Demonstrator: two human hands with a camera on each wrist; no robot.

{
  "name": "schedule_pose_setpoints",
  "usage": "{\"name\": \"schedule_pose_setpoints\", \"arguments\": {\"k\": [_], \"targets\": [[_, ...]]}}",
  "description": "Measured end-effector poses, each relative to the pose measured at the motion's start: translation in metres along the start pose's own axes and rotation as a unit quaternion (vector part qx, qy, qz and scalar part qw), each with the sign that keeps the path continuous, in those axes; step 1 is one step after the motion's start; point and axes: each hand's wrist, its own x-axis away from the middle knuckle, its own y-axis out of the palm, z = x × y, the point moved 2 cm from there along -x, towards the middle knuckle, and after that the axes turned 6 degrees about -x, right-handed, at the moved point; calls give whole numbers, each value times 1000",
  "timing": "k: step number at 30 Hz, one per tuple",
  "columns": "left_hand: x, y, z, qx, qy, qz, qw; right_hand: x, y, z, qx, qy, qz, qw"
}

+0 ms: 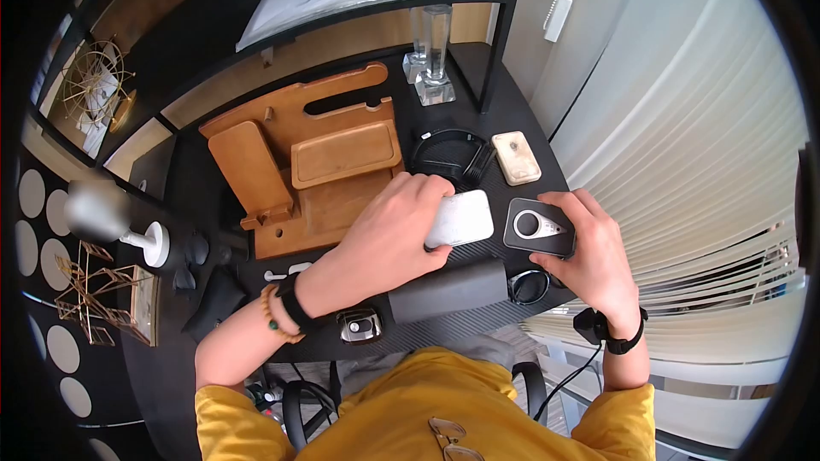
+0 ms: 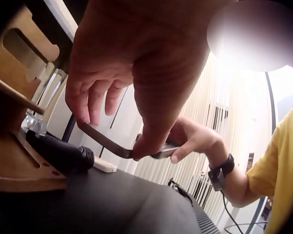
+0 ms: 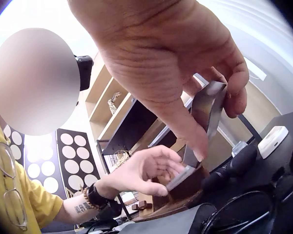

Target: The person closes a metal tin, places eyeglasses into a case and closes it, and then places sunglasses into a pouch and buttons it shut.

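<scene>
Two hands are at work over a black desk (image 1: 478, 324), each with its own flat device. Nearest the body lie a dark pouch (image 1: 448, 290), a small silver-and-black gadget (image 1: 359, 325) at the desk's front edge, and a dark ring (image 1: 530, 287) beside the pouch. Just beyond, the left hand (image 1: 389, 235) has fingers and thumb curled round the edges of a white phone (image 1: 459, 218); the left wrist view suggests it is tilted, with one end lifted off the desk. The right hand (image 1: 594, 256) grips a black device with a round silver dial (image 1: 538, 227), thumb on one edge and fingers wrapped on the other, held just off the surface near the desk's right edge. The two items sit just beside each other, not touching as far as I can tell.

Farther back stand a wooden organiser (image 1: 316, 162), coiled black headphones (image 1: 448, 156) and a small beige case (image 1: 516, 157), then a clear glass stand (image 1: 431, 60).

My judgement: both items are mid-pickup or mid-placement. Whatever follows needs a steady grip and clearance from the headphones behind.
</scene>
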Motion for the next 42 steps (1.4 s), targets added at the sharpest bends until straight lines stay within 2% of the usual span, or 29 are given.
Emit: {"name": "schedule_pose_setpoints", "arguments": {"k": [4, 6, 8, 9, 12, 14, 15, 16, 18, 19, 21, 22, 24, 29, 31, 32, 34, 38, 42], "targets": [[12, -32, 14, 63, 0, 13, 998, -11, 10, -8, -45, -8, -42, 998], [18, -30, 14, 65, 22, 21, 997, -19, 20, -15, -94, -27, -87, 991], [25, -27, 13, 68, 45, 29, 996, -25, 32, -18, -160, -79, -95, 979], [27, -24, 11, 76, 46, 31, 996, -26, 37, -19, -160, -78, -96, 979], [34, -23, 6, 112, 39, 27, 993, -29, 50, -24, -222, -62, -115, 966], [37, -23, 4, 138, 30, 23, 990, -28, 60, -25, -325, 3, -132, 937], [38, -23, 2, 156, 27, 23, 987, -27, 68, -19, -324, -35, -123, 937], [39, -22, 1, 174, 23, 23, 984, -27, 72, -17, -322, -36, -127, 937], [41, -21, -2, 181, 22, 24, 983, -25, 78, -15, -391, 7, -157, 907], [42, -21, -4, 187, 24, 22, 982, -23, 78, -18, -389, 8, -160, 907], [43, -21, -5, 181, 23, 26, 983, -21, 76, -26, -506, 19, -172, 845], [44, -21, -5, 174, 24, 27, 984, -19, 76, -27, -505, 18, -176, 845], [45, -22, -6, 168, 26, 35, 985, -19, 76, -28, -553, 38, -160, 817], [48, -22, -2, 166, 37, 36, 985, -21, 74, -19, -545, 50, -191, 815], [50, -15, -6, 378, -105, 50, 918, -20, 73, -17, -544, 52, -190, 815], [53, -7, -12, 436, -149, 53, 886, -20, 72, -17, -540, 31, -179, 822], [52, -5, -23, 524, -229, -25, 820, -19, 70, -18, -537, 12, -167, 827], [49, -6, -19, 543, -220, -25, 810, -17, 68, -20, -533, 21, -156, 831], [53, -11, -16, 473, -201, -16, 858, -17, 68, -17, -535, 45, -164, 827]]}}
